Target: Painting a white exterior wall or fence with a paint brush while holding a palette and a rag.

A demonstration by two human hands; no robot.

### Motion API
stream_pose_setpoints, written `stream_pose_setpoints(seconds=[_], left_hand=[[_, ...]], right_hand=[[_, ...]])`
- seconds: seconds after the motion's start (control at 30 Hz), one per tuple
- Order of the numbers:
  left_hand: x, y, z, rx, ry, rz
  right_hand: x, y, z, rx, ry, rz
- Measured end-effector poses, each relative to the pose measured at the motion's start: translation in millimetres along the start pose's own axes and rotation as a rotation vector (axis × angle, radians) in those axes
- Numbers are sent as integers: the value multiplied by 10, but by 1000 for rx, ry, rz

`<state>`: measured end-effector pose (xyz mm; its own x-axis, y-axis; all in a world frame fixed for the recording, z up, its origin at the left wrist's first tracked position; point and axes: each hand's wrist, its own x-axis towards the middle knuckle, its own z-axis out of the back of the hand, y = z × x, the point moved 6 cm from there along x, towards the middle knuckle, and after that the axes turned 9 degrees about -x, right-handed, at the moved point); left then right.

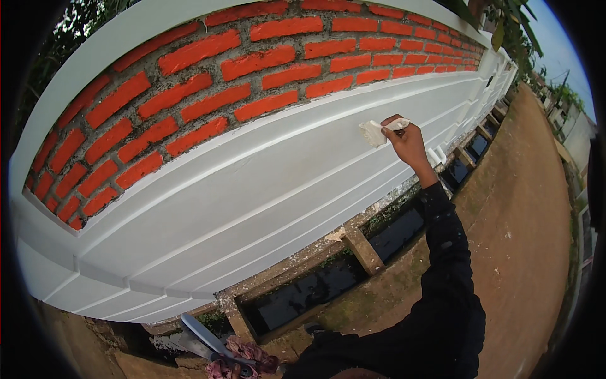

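Up against the white wall panel (252,208), or just in front of it, the right hand (407,139) has its thumb and fingers closed on the whitish handle of a flat brush (371,134). The brush's head is broad, squarish and cream-white, with a rough-looking face, and points left. A dark sleeve (445,252) flecked with pale spots covers the arm. At the lower edge the left hand (236,371) barely shows beside a crumpled pink cloth (257,354); I cannot tell its grip. Next to the cloth is a smooth, curved grey-blue object (207,335), partly hidden. The panel is smooth and matt, crossed by long raised ridges. Above it, rough orange-red bricks (200,54) sit in coarse grey mortar. Below, stained concrete cross-beams (363,249) span a channel of dark, glossy water (306,295), alongside a brown earthen path (517,221).
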<state>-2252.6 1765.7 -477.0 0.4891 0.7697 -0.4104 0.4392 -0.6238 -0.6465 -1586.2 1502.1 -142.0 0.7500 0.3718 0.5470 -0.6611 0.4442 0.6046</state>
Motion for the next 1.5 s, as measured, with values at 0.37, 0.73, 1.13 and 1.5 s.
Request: stream_pose_setpoints(seconds=[0.37, 0.73, 1.13, 1.5], left_hand=[[26, 61, -32, -38, 22, 54], [151, 87, -130, -68, 72, 126], [53, 148, -190, -141, 112, 186], [-946, -144, -148, -240, -85, -34]], right_hand=[[1005, -597, 701, -517, -445, -70], [187, 608, -298, -329, -182, 191], [-1038, 643, -594, 183, 78, 1], [-2502, 72, -1227, 408, 139, -399]])
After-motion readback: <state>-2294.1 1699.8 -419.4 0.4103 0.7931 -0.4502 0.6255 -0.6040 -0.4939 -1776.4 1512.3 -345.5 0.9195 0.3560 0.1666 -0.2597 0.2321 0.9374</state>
